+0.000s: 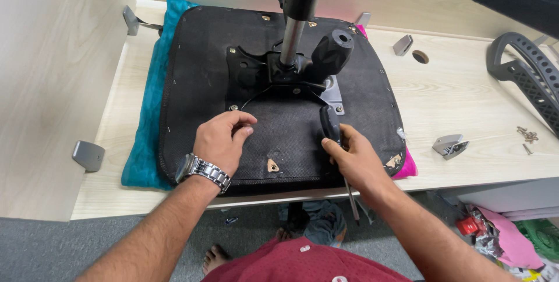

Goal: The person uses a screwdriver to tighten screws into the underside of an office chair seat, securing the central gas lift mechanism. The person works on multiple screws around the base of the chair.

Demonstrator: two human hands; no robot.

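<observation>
Both hands at the near edge of the bench, working on an upturned chair seat.

Right hand (356,157): fingers clamped on the black handle of a screwdriver (329,126), shaft running down past the wrist and off the bench's near edge. Left hand (220,139): fingers curled together, tips pinched near a bolt at the front-left corner of the black mechanism plate (273,75); whether anything is pinched, cannot tell. Chair seat (198,84) lies underside up on a teal cloth (148,113), filling the bench's middle, gas column (294,20) standing upright from the plate. Judgement: seat bulky, fairly heavy, stiff base with soft fabric skin; best gripped by its side edges or the column. Loose screws (527,136) lie near the right edge.
</observation>
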